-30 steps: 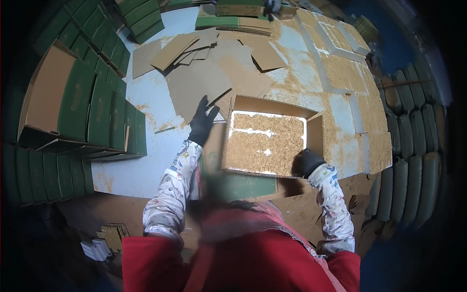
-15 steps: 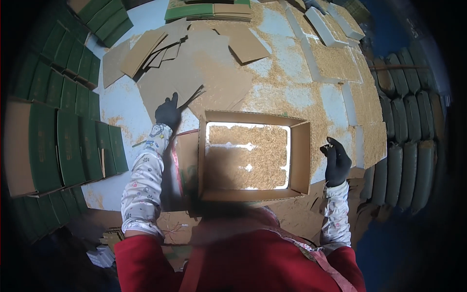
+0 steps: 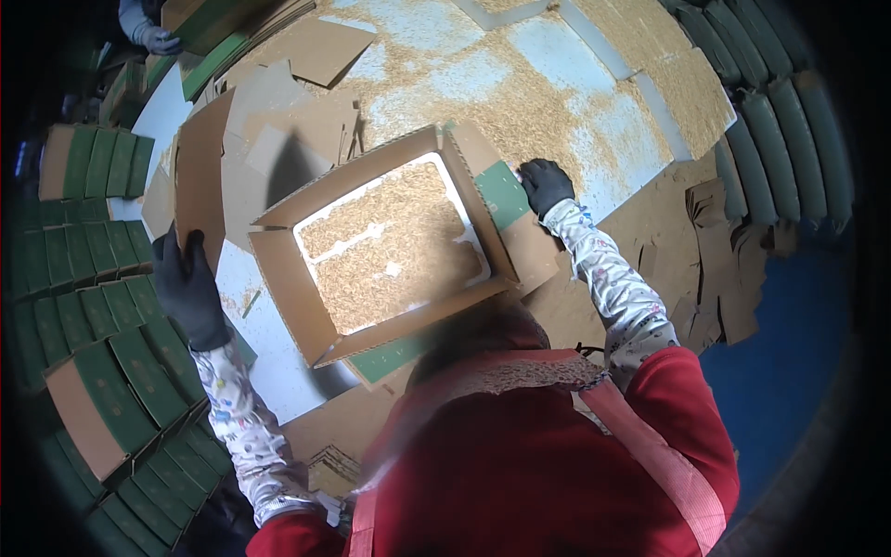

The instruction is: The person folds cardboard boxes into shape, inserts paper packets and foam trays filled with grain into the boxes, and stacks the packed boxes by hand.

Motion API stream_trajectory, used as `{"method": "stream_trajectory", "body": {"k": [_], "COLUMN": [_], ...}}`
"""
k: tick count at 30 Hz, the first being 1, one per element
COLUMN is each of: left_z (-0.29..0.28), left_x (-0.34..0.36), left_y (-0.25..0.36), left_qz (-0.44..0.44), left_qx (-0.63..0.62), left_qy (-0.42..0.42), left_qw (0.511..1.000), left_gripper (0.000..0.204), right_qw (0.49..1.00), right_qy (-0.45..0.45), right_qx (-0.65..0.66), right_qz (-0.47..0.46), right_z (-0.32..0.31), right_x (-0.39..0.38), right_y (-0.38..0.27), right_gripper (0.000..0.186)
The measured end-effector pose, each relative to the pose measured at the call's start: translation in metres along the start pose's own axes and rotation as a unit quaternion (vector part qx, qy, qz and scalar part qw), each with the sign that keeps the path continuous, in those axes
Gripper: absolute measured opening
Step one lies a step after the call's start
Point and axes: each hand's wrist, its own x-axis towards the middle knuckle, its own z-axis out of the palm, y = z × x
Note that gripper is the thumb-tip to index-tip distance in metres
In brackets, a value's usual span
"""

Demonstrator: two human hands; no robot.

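Note:
An upright open carton stands in front of me, its flaps folded outward. Inside lies a white-rimmed tray filled with loose tan shavings-like material. My left hand, in a dark glove, is closed on the lower end of a brown cardboard sheet, raised on edge left of the carton. My right hand, also dark-gloved, is curled at the outer edge of the carton's right flap, which is brown with a green band. Its fingertips are partly hidden.
Loose cardboard sheets lie on the white table beyond the carton. Tan material and white-sided trays lie at the far right. Green cartons are stacked at left, dark green sacks at right. Another person's gloved hand shows far left.
My left hand has moved from the loose sheets to the left and raised a cardboard sheet. My right hand has come to the right flap. The view and the carton's angle in it have turned.

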Motion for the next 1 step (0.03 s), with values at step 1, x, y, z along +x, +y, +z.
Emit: {"method": "stream_trajectory", "body": {"k": [1], "left_z": [-0.0024], "left_x": [-0.0037], "left_y": [0.0316], "left_qz": [0.063], "left_qx": [0.079], "left_qy": [0.018], "left_qw": [0.995], "left_gripper": [0.027], "right_qw": [1.0], "right_qy": [0.004], "right_qx": [0.013], "right_qz": [0.014], "right_z": [0.0019], "right_x": [-0.0003], "right_y": [0.0009], "right_gripper": [0.023]}}
